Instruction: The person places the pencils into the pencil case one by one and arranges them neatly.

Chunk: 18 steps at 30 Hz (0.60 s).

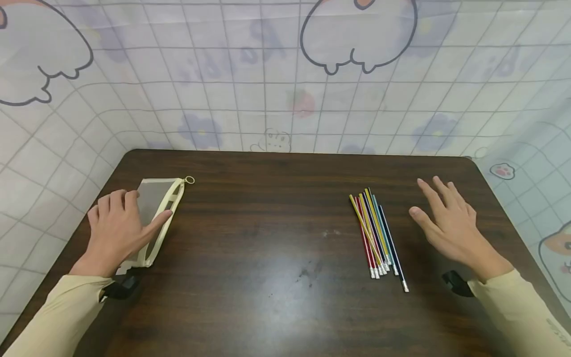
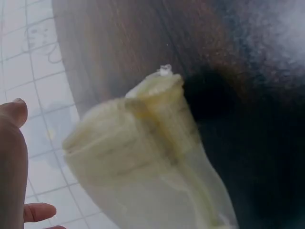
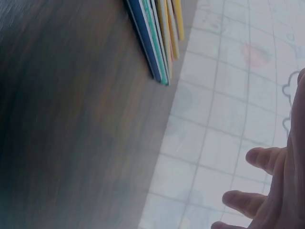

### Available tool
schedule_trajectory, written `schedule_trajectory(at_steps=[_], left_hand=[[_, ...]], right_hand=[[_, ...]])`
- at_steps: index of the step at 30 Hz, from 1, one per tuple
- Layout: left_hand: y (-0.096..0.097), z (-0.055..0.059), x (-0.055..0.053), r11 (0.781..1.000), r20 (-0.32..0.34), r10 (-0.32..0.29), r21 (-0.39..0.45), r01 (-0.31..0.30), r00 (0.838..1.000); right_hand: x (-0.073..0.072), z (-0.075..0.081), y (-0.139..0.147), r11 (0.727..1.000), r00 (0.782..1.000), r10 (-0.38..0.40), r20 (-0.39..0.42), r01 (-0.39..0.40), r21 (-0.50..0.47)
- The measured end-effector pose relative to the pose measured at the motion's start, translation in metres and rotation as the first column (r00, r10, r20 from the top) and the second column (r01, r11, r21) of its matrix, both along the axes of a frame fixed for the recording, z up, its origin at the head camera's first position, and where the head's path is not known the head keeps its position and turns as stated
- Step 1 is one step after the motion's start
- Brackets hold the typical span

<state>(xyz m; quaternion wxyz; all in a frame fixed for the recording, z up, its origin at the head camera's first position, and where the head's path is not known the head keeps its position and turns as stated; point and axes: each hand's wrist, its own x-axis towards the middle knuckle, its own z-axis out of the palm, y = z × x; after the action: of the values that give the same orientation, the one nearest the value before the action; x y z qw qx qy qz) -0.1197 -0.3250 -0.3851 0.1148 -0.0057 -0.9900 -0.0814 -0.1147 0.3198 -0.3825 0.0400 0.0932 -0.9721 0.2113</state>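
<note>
A see-through mesh pencil pouch (image 1: 151, 198) with pale yellow trim and a zip ring (image 1: 190, 180) lies on the left of the table. Over it is my left hand (image 1: 117, 230), its fingers spread and its thumb out across the zip edge; whether it touches the pouch I cannot tell. The pouch (image 2: 133, 157) fills the middle of the left wrist view, blurred. A loose bundle of several pencils (image 1: 372, 233), in red, yellow, blue and teal, lies right of the middle. To the right of these my right hand (image 1: 452, 228) holds nothing, with fingers apart.
The dark wooden table (image 1: 250, 213) has rounded far corners. Behind it and along both sides hangs a white gridded cloth (image 1: 276, 109) with cartoon prints. Black wrist straps (image 1: 457, 283) sit at the sleeve cuffs.
</note>
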Motion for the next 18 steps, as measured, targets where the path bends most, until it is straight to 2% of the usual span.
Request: schedule_trajectory(at_steps=[4,7,12,18], left_hand=[[-0.001,-0.004,-0.006,0.998,-0.023,-0.01,-0.056,0.009,1.0],[-0.003,-0.007,-0.01,0.997,-0.013,-0.013,-0.074,0.012,1.0],[-0.006,-0.012,-0.016,0.999,0.102,-0.004,-0.033,0.007,0.995],[-0.011,-0.017,-0.02,0.999,0.253,0.004,0.037,-0.014,0.967]], right_hand=[[-0.001,-0.005,-0.009,1.0,1.0,0.025,-0.016,-0.026,-0.009],[-0.002,-0.009,-0.014,0.999,0.999,0.036,-0.014,-0.036,-0.012],[-0.003,-0.014,-0.02,0.998,0.998,0.059,-0.011,-0.06,-0.025],[-0.002,-0.018,-0.027,0.997,0.997,0.074,0.004,-0.074,-0.028]])
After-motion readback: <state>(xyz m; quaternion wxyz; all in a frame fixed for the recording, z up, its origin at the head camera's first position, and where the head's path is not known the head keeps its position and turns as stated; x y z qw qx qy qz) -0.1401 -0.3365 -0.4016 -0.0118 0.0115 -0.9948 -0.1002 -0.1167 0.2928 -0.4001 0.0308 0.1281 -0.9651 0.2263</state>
